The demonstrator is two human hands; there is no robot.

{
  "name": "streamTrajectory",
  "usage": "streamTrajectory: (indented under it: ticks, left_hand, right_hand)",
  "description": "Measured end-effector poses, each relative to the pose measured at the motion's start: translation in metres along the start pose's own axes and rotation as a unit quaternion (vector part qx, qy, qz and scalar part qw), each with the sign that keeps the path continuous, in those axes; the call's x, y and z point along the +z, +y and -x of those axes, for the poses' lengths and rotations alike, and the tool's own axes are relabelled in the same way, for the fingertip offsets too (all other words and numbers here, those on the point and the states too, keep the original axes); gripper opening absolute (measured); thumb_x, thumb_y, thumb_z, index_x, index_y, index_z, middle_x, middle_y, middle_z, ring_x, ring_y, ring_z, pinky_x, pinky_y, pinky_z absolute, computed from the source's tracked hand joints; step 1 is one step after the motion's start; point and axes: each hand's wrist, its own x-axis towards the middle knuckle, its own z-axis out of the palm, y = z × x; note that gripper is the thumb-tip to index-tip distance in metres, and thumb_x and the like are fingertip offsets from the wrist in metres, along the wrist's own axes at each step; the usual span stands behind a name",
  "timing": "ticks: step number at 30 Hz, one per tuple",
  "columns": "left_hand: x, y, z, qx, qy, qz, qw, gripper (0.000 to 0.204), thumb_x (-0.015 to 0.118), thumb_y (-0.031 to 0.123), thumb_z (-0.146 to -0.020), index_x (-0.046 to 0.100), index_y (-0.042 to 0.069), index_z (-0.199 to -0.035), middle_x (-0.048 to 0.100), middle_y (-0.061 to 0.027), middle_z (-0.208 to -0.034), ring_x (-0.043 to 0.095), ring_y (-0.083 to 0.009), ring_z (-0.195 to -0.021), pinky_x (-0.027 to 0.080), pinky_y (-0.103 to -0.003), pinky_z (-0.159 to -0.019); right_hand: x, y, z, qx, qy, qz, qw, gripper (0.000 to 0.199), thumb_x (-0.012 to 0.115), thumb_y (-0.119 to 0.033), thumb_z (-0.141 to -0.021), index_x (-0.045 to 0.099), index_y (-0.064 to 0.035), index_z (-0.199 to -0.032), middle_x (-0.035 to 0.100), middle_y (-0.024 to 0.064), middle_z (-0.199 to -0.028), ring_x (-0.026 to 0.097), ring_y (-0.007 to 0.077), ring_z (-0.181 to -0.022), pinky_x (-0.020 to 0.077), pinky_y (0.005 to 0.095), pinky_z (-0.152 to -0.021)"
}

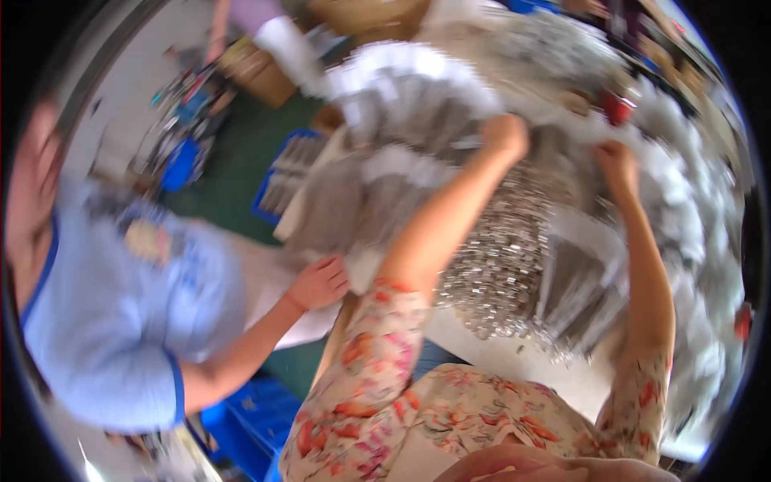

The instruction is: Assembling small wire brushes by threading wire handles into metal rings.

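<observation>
My left hand (504, 138) is raised over the far part of the table, its fingers curled closed beside a fanned stack of clear plastic bags (418, 88) with whitish edges. Closed too is my right hand (617, 165), at the near edge of a heap of white, translucent plastic (679, 161). Motion blur hides what either hand holds, if anything. Between my forearms lies a pile of small shiny silver pieces (498, 257). A flat clear bag with greyish contents (582, 257) rests to the right of that pile.
A co-worker in a light blue shirt (136, 305) stands at my left, one hand (321, 283) at the table edge. A red container (618, 106) stands beyond my right hand. On the green floor are a blue crate (277, 181) and a cardboard box (257, 72).
</observation>
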Motion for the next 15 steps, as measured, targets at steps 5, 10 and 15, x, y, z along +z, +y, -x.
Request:
streamTrajectory:
  ticks: [5,10,15]
  left_hand:
    - [0.003,0.025,-0.001,-0.002,0.034,0.089,0.995,0.02,0.056,0.01,-0.073,0.066,0.002,-0.089,0.066,-0.0177,-0.083,0.063,-0.034,-0.083,0.05,-0.042,-0.072]
    - [-0.006,0.033,0.01,0.055,0.239,0.287,0.926,0.017,0.058,0.009,-0.077,0.06,0.001,-0.092,0.064,-0.0159,-0.078,0.063,-0.0314,-0.075,0.048,-0.039,-0.066]
    - [-0.022,0.023,0.008,0.084,0.361,0.51,0.776,0.017,0.065,0.015,-0.079,0.057,0.001,-0.084,0.061,-0.0065,-0.068,0.058,-0.0168,-0.064,0.045,-0.03,-0.058]
  right_hand:
    - [-0.02,0.01,-0.004,-0.069,0.142,-0.107,0.982,0.021,0.064,-0.023,-0.082,0.067,-0.0058,-0.094,0.06,0.0041,-0.079,0.054,0.015,-0.07,0.0425,0.0246,-0.068]
    - [-0.044,-0.05,0.029,-0.19,0.212,-0.135,0.949,0.013,0.063,-0.014,-0.083,0.064,-0.0015,-0.088,0.054,0.0037,-0.084,0.049,0.0141,-0.072,0.0402,0.0232,-0.067]
    - [-0.054,-0.116,0.071,-0.243,0.177,-0.207,0.931,0.013,0.053,-0.007,-0.088,0.061,0.0009,-0.096,0.058,0.0103,-0.087,0.055,0.0181,-0.082,0.0425,0.0289,-0.078]
